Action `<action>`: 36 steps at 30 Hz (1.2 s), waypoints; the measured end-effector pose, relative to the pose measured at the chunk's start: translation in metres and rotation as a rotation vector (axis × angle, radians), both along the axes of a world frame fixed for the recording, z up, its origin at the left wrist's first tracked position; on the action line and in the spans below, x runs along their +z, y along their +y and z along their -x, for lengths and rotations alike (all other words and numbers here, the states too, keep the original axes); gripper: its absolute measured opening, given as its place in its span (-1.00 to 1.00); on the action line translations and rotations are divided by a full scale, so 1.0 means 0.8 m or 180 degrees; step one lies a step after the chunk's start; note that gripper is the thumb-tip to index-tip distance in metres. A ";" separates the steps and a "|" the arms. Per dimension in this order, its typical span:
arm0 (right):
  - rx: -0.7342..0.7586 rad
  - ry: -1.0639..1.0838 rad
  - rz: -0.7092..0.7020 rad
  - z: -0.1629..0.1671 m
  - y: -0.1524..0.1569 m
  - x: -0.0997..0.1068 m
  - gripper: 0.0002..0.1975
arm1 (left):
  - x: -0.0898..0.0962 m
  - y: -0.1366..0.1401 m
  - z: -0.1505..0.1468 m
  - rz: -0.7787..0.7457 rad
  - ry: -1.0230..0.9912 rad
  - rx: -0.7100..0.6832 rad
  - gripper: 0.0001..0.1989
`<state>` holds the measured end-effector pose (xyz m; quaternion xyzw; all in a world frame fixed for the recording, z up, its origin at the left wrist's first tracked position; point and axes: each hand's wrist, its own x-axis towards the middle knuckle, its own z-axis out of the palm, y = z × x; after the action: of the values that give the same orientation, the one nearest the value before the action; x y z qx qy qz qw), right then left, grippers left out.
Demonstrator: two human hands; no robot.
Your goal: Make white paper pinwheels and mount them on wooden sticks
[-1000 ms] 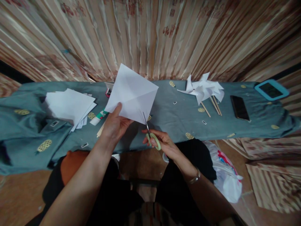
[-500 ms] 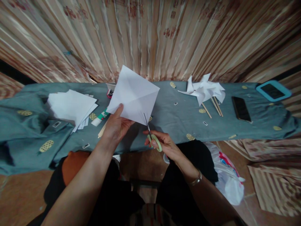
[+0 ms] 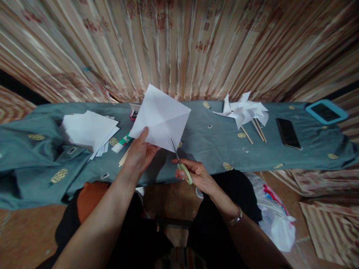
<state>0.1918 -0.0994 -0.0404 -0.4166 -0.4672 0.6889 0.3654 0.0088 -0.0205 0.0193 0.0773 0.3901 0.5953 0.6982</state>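
My left hand (image 3: pixel 142 152) pinches the lower left edge of a square white sheet of paper (image 3: pixel 162 112), thumb on top and fingers beneath. Faint creases cross the sheet, which is held up above the cloth. In my right hand (image 3: pixel 198 173) is a pair of scissors (image 3: pixel 185 173) with pale green handles. Their blades lie at the sheet's near corner, pointing inward along a crease; how wide they stand apart is hard to see. Left of the sheet are a green and white glue stick (image 3: pixel 121 143) and some thin wooden sticks (image 3: pixel 122 158), partly hidden by my left arm.
A stack of white paper (image 3: pixel 86 130) lies on the grey-green cloth (image 3: pixel 202 149) at left. To the right are paper pinwheels (image 3: pixel 244 110) on sticks, a dark phone (image 3: pixel 288 132) and a blue-framed tablet (image 3: pixel 327 111). A curtain (image 3: pixel 168 48) hangs behind. A plastic bag (image 3: pixel 276 213) sits below.
The whole view has shifted slightly, so things appear a little lower. The scissors stay at the sheet's near corner, with both hands keeping their hold.
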 end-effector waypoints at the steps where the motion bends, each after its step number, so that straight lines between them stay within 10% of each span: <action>1: -0.0014 0.0017 0.0020 0.000 0.000 0.000 -0.49 | 0.001 0.000 0.000 0.0017 0.0008 -0.0005 -0.68; 36: -0.0245 -0.0070 -0.0007 0.003 0.002 -0.002 -0.54 | -0.011 -0.004 0.001 -0.0164 0.0183 -0.0141 -0.79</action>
<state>0.1896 -0.0980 -0.0423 -0.4415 -0.4556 0.6692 0.3869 0.0080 -0.0237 0.0106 0.1210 0.3927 0.5871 0.6975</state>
